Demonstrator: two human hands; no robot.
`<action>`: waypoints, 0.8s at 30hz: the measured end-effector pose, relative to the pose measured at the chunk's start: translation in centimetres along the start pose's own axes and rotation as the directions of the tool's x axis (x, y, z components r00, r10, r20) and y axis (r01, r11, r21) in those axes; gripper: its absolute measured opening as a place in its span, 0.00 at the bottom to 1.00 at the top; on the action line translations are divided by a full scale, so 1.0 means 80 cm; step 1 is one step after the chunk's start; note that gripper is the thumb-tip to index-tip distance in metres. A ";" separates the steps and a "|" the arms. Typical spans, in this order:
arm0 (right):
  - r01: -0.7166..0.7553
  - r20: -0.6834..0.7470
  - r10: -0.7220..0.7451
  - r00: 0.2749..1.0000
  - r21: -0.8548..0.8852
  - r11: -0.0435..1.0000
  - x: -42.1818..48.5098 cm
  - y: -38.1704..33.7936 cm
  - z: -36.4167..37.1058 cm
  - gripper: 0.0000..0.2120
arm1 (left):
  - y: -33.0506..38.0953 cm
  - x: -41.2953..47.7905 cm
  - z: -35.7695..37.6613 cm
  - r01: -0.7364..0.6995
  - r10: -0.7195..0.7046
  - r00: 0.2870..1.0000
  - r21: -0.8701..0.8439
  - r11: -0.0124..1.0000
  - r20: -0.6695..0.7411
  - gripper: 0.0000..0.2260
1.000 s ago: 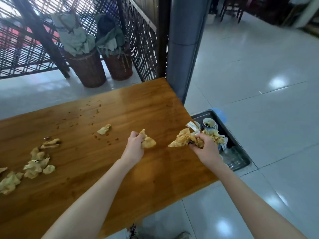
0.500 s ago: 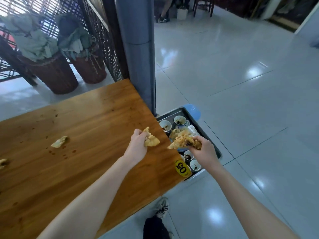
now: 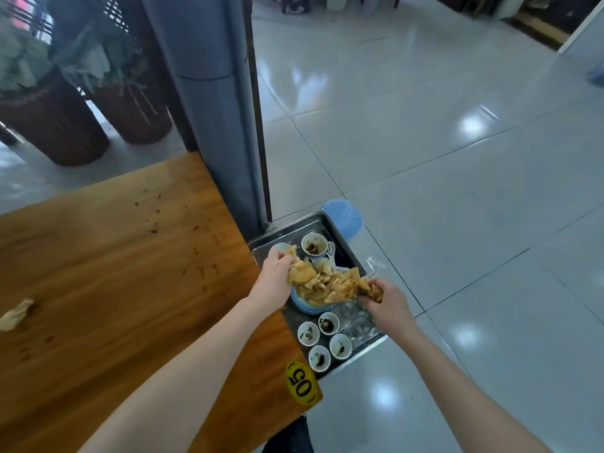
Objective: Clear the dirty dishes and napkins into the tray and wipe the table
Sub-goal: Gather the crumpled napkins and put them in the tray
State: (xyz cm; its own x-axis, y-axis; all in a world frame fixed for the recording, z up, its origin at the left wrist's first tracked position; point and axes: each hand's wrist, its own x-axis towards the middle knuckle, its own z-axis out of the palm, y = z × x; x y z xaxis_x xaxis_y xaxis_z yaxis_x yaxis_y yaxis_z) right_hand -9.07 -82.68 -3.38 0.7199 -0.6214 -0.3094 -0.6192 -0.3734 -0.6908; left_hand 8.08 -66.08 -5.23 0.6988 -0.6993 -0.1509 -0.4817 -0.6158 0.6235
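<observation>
A grey metal tray (image 3: 287, 235) sits on a blue stool beside the wooden table's right end. It holds several small white cups (image 3: 308, 333), a larger cup (image 3: 314, 245), clear glasses and a blue bowl piled with stained napkins (image 3: 330, 284). My left hand (image 3: 276, 273) is over the tray's left side, fingers closed on a crumpled napkin at the pile's edge. My right hand (image 3: 385, 300) grips another stained napkin wad at the pile's right side. One crumpled napkin (image 3: 16, 313) lies on the wooden table (image 3: 114, 273) at the far left.
A grey pillar (image 3: 215, 109) stands just behind the tray. Two dark woven baskets (image 3: 55, 125) with cloth stand on the floor beyond the table. A yellow "05" sticker (image 3: 300, 382) marks the table corner. Crumbs and spots dot the tabletop. Glossy tiled floor spreads to the right.
Both hands have moved right from over the table edge to above the tray, carrying the napkins down onto the pile in the bowl. My view has swung right.
</observation>
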 end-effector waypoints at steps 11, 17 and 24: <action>-0.010 0.121 0.009 0.993 0.009 1.000 0.108 0.041 0.024 0.16 | -0.007 0.066 0.071 0.119 -0.115 0.982 -0.018 0.993 0.147 0.12; 0.018 0.300 0.005 0.954 -0.075 0.997 0.163 0.061 0.042 0.16 | -0.007 0.087 0.106 0.269 -0.263 0.951 -0.017 0.963 0.160 0.18; -0.014 0.384 0.059 0.921 -0.117 0.993 0.215 0.087 0.059 0.15 | -0.014 0.117 0.137 0.390 -0.380 0.915 -0.058 0.919 0.133 0.25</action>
State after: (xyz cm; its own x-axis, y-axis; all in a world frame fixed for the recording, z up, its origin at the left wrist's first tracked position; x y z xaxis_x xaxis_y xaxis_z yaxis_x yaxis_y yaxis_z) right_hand 0.53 -92.68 -16.60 0.7474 -0.3300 -0.5766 -0.6620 -0.4428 -0.6047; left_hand 9.37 -75.94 -15.71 0.7522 -0.4543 -0.4773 -0.1396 -0.8178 0.5583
